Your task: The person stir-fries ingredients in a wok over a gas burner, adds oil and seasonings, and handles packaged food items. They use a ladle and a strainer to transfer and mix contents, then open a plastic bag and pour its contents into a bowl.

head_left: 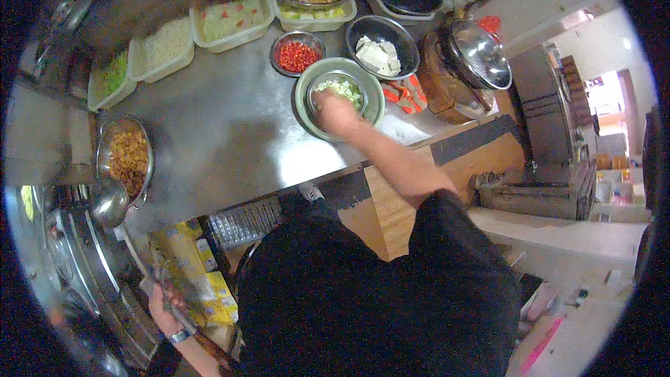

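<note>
My left hand (166, 311) is closed around the long handle of a metal ladle (110, 202). The ladle's round head is beside an oval metal bowl of browned fried chunks (129, 157) at the left end of the steel counter. My right hand (336, 115) reaches into a small metal bowl of chopped scallions (342, 87). That bowl sits inside a green plastic colander (302, 108). The right fingertips point down into the bowl and are hidden, so their grip does not show.
Behind stand a bowl of chopped red chillies (296, 56), a bowl of white tofu blocks (377, 56) and several rectangular food tubs (234, 22). Right of the colander are a red-and-grey cloth (405, 94) and a wooden block (440, 84) beside a metal bowl (481, 52). A stove (91, 251) is at left.
</note>
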Tool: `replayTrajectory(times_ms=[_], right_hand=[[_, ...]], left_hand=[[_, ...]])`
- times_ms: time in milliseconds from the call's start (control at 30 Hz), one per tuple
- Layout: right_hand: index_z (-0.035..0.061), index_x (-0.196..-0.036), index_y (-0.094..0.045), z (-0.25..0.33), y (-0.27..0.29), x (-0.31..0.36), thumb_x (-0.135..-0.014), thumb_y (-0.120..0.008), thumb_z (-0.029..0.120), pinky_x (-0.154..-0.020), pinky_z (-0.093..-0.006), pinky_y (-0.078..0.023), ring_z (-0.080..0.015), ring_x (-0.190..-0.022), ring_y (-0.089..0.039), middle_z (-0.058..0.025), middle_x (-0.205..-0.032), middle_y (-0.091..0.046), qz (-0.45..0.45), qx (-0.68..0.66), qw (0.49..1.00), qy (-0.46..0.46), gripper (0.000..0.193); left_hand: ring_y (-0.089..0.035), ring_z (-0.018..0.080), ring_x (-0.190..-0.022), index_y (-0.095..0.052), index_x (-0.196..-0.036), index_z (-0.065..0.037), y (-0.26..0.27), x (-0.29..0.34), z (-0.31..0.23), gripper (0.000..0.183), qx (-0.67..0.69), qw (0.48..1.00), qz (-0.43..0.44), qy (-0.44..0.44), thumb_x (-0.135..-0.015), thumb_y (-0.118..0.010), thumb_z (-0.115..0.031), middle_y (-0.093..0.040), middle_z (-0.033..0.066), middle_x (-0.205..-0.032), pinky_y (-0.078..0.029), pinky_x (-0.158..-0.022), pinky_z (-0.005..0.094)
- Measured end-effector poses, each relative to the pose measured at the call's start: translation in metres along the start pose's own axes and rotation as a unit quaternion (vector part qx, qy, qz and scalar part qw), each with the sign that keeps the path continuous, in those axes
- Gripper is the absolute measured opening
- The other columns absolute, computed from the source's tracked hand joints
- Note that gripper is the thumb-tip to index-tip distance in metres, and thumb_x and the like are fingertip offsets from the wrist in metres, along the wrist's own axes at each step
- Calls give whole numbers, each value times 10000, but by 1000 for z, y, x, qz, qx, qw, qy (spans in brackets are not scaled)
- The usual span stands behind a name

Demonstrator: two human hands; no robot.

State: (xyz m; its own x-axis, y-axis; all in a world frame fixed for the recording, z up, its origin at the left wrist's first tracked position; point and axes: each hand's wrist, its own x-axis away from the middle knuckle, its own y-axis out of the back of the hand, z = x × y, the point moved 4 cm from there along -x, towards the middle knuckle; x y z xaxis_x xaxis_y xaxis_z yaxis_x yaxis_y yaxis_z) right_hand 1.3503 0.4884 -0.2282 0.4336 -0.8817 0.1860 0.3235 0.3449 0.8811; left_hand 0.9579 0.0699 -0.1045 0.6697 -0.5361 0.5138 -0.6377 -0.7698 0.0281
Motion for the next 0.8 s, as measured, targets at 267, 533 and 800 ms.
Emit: replayTrajectory(times_ms=[267, 533, 800], right_hand=[[120, -1426, -392, -138, -13, -50, -796, -598, 50, -905, -427, -507, -381, -1069, -582, -198, -1224, -519, 134, 200, 970, 27, 666], [120, -1239, -555, -138, -20, -53, -798, -580, 71, -795, -464, -545, -370, -951, -645, -234, -1176, -529, 164, 154, 971, 75, 445], [124, -1224, -610, -138, -15, -37, -787, -612, 113, -870, -442, -520, -395, -1041, -597, -232, -1176, -528, 127, 174, 971, 100, 437]], left_hand=[[-542, 173, -493, -544, -1037, 9, -180, 27, 33, 305, -43, 988, 100, 106, -871, -657, -221, -573, 83, -670, -454, -423, 277], [-571, 163, -490, -579, -961, -9, -244, 59, 47, 188, -84, 975, 126, 160, -849, -671, -127, -608, 82, -684, -489, -423, 297], [-552, 144, -514, -587, -957, -21, -280, 82, 57, 118, -136, 955, 185, 189, -869, -615, -94, -578, 46, -695, -475, -453, 277]])
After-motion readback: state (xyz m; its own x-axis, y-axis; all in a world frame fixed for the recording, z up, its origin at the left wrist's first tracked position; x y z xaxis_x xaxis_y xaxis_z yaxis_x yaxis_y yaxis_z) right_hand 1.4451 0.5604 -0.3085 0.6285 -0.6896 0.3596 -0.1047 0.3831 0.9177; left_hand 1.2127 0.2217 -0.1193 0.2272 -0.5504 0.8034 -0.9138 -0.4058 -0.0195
